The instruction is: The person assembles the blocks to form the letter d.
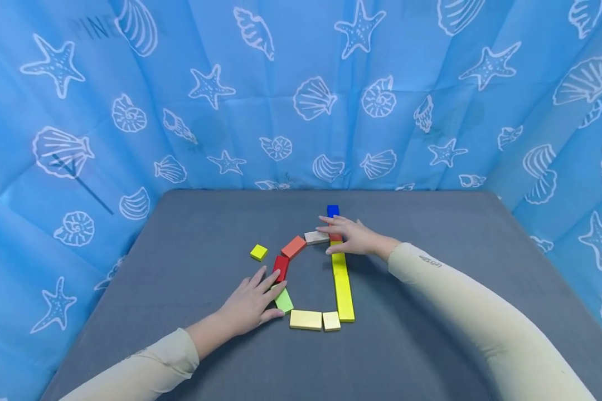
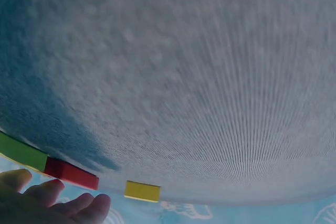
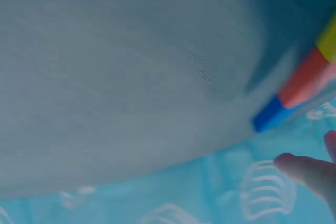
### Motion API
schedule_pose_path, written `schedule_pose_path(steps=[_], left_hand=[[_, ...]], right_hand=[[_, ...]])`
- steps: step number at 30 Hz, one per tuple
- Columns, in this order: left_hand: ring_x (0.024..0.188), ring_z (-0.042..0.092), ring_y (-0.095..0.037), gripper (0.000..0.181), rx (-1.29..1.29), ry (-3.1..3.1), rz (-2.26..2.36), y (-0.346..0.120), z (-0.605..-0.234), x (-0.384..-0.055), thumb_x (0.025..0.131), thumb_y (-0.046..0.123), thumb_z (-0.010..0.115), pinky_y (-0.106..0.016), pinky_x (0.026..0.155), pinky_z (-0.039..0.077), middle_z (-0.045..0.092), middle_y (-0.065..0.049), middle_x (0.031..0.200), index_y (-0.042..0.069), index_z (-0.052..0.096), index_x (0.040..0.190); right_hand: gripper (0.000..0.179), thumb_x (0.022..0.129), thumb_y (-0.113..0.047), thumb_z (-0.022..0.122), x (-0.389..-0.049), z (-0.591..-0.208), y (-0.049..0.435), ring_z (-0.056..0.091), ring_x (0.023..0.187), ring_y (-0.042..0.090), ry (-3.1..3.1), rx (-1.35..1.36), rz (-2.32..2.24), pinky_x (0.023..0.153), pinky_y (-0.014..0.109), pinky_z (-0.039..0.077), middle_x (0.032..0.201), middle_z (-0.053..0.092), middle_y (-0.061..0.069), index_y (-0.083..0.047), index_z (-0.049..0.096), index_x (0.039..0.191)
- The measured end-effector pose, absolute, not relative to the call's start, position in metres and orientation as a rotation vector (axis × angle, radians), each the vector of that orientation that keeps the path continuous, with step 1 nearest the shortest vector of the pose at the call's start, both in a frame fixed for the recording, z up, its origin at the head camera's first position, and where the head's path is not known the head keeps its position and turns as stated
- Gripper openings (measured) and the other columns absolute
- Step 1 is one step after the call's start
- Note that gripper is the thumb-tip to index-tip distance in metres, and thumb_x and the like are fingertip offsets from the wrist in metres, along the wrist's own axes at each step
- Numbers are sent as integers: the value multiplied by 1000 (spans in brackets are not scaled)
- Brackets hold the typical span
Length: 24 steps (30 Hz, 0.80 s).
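Note:
Wooden blocks form a ring shaped like a lowercase letter on the table. My left hand [image 1: 248,302] lies at its left side, fingers spread over the light green block [image 1: 283,301] and the red block [image 1: 280,268]. My right hand [image 1: 356,236] reaches across the upper right, its fingers stretched over the orange-red block [image 3: 304,80] and toward the white block [image 1: 315,238]. Its thumb points over the upper yellow block [image 1: 339,264]. Above that hand the blue block [image 1: 333,210] tops the straight column. Another orange block [image 1: 294,247] sits between the red and white ones.
Along the bottom lie a pale yellow oblong block [image 1: 306,319] and a small pale square block [image 1: 331,321]. A long yellow block [image 1: 344,299] stands beside them. One small yellow block [image 1: 258,252] lies apart, upper left. Behind the grey table [image 1: 205,223] hangs a blue shell-patterned curtain [image 1: 281,122].

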<state>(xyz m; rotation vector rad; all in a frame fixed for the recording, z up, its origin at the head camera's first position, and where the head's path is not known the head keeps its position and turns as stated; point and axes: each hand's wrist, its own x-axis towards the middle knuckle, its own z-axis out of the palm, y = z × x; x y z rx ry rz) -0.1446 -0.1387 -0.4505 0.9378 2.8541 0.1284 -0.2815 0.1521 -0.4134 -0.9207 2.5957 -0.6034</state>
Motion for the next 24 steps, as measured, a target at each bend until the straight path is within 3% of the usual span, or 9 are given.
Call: schedule_pose_path(steps=[9, 24], left_hand=[[141, 27, -39, 64, 1001, 2873, 143, -146, -450, -133, 96, 55, 48, -60, 100, 37, 32, -10, 156, 18, 43, 148], [143, 25, -36, 60, 1022, 2826, 110, -153, -452, -136, 98, 55, 44, -57, 103, 36, 31, -8, 156, 22, 44, 148]], right_hand=[[58, 94, -34, 64, -313, -410, 71, 17, 146, 31, 2435, -1257, -414, 109, 67, 8, 156, 32, 1, -20, 45, 147], [52, 93, -26, 67, -327, -434, -1, 25, 144, 22, 2302, -1407, -274, 111, 63, 11, 149, 44, -6, -24, 52, 142]])
